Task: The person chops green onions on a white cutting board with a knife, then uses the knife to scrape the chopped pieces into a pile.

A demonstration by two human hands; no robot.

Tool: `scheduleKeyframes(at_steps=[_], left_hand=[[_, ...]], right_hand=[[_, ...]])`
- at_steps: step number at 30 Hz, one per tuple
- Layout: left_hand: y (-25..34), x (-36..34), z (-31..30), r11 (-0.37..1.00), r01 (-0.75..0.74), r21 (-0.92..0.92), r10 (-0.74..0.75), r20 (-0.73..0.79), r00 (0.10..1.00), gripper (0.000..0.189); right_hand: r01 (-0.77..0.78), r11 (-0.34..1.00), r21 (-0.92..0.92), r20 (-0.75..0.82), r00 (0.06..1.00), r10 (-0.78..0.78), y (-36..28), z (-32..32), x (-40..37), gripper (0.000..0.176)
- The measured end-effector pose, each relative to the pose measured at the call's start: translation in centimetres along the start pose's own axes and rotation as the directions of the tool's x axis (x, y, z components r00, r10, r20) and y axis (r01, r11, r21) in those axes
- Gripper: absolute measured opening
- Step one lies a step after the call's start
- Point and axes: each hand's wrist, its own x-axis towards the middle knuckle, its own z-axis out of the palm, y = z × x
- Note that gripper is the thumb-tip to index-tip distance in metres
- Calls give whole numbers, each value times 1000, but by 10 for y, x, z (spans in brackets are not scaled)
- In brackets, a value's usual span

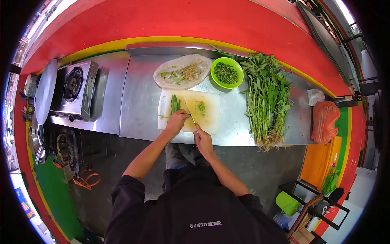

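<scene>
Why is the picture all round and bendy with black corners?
Head view: a fisheye lens bends the red wall and steel counter into curves and blackens the corners. Head view: light is even, shadows soft, a pale sheen on the counter. Head view: the middle is sharp, left hand on the green stems, right hand holding the knife; the edges smear.

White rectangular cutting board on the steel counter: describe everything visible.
The white rectangular plastic-looking cutting board lies flat on the steel counter, near its front edge, stained yellowish-green in the middle. A handle slot seems cut into its left end. A bunch of green stems lies on it, pinned by the left hand; the right hand holds a knife over it. A small pile of chopped greens sits right of the blade.
</scene>
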Motion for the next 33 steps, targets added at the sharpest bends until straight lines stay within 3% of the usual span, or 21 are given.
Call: scheduleKeyframes(at_steps=[5, 11, 13, 16, 19, 26, 33], left_hand=[[0, 1, -2, 1000, 5, -6, -5, 22, 1000, 17], [0, 0, 0, 999, 51, -2, -51, 4, 999, 16], [1, -1, -1, 998, 60, -18, -60, -6, 998, 16], [2, 0, 0, 997, 66, -35, -67, -17, 998, 14], [1, 1, -1, 999, 32, -20, -32, -14, 999, 14], [-3, 1, 3, 999, 38, 8, -38, -28, 999, 15], [2, 9, 8, 997, 80, -8, -80, -37, 996, 15]], right_hand=[[-35, 996, -87, 23, 999, 37, 0, 0, 4, 40], [-1, 1000, 20, -19, 1000, 1, -4, 1, 11, 40], [-90, 996, -20, 45, 995, 91, -3, -1, 6, 40], [-29, 999, -35, -7, 1000, 29, -3, -2, 3, 40], [-82, 997, -17, 33, 996, 82, -6, -9, 9, 40], [-38, 998, -52, 44, 998, 40, -8, -15, 15, 39], [-140, 990, 14, 9, 990, 140, -9, -23, 14, 39]])
